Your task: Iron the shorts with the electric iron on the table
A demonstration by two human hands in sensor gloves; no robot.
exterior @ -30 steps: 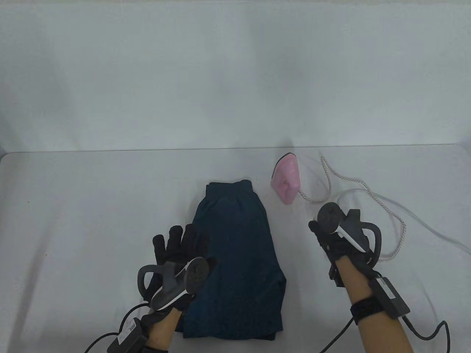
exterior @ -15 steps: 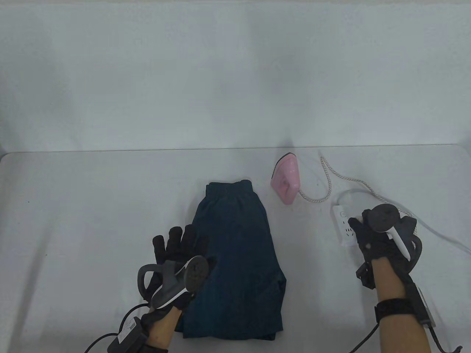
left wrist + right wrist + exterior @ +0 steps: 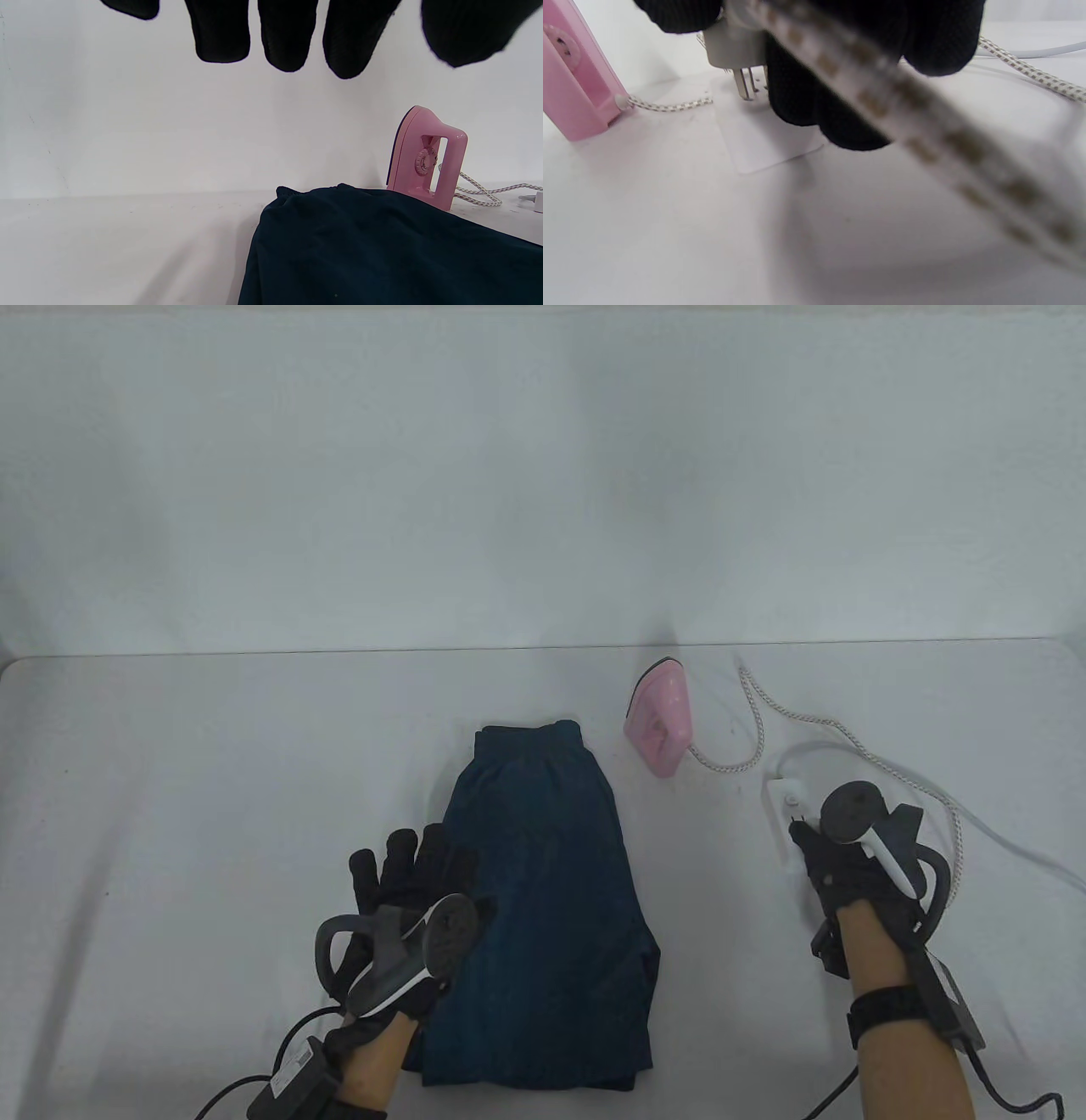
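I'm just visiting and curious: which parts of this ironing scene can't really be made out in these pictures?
- Power strip, table view: near end hidden under the right hand.
- Plug, right wrist view: top covered by gloved fingers; the cord crossing the frame is blurred.
- Iron, left wrist view: dial markings too small.
- Shorts, table view: left edge under the left hand.
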